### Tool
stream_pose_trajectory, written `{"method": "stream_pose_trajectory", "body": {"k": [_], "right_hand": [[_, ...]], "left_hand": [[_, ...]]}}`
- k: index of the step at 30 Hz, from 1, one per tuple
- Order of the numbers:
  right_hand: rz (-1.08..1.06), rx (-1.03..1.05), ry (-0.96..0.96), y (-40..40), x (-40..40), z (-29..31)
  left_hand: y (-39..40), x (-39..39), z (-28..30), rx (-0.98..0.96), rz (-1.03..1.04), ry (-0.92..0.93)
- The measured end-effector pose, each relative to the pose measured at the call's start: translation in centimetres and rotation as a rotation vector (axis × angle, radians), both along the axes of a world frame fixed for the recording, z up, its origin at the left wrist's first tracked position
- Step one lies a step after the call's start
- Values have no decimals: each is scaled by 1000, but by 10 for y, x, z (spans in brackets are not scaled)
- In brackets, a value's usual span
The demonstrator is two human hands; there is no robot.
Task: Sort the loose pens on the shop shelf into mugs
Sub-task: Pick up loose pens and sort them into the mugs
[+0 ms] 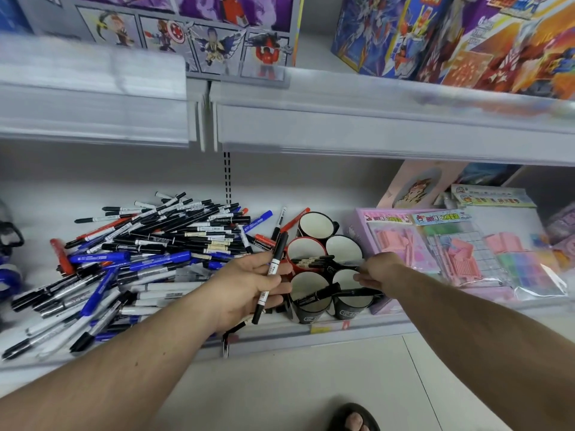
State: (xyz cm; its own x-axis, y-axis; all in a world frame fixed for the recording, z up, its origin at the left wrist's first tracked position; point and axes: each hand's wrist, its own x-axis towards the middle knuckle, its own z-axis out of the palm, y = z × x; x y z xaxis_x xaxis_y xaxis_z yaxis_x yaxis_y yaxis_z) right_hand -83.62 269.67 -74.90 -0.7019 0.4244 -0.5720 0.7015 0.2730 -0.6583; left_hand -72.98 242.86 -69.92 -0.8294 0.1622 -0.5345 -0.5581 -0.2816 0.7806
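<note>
Lower shelf (311, 194): a large heap of loose pens (149, 244) covers the left and middle of the surface, black, blue and red barrels lying crossed in all directions. The heap runs close to the front lip (280, 335) at the left, where several pens lie right at the edge.

Five mugs (326, 265) stand in a tight cluster just right of the heap, touching one another. The rear mug (315, 226) is dark and shows nothing inside. The red mug (306, 253) holds several black pens lying across its mouth. The two front black mugs (311, 301) stand just behind the front lip, each with a black pen across the rim.

Left hand (249, 284): fingers curled round a black and white pen (271, 275), held steeply tilted, upper end toward the mugs, lower end pointing past the shelf lip. The hand is in front of the heap's right edge, just beside the mug cluster.

Right hand (378, 272): fingertips pinch a black pen (345, 269) at the mug rims, over the right side of the cluster.

To the right, a flat pink toy package (401, 241) sits against the mugs, with a clear bag of pink toy furniture (485, 253) lying on top of it. No open shelf surface shows between mugs and package.

The upper shelf (373, 132) overhangs the work area and carries toy boxes (451, 35). Bare back panel shows behind the heap. On the floor (280, 384), a sandalled foot (353, 418) is at the bottom edge.
</note>
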Motion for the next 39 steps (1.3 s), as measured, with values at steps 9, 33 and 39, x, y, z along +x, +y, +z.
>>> {"method": "stream_pose_trajectory", "body": {"k": [9,33,39], "right_hand": [[225,58,302,-39,11,56],[348,-320,282,-74,38,74],[281,-312,331,-90,27,80]], "left_hand": [[-1,1,4,4,-46,24],[-21,-2,-2,-176,128,1],[-41,3,-4,-207,200,-8]]}}
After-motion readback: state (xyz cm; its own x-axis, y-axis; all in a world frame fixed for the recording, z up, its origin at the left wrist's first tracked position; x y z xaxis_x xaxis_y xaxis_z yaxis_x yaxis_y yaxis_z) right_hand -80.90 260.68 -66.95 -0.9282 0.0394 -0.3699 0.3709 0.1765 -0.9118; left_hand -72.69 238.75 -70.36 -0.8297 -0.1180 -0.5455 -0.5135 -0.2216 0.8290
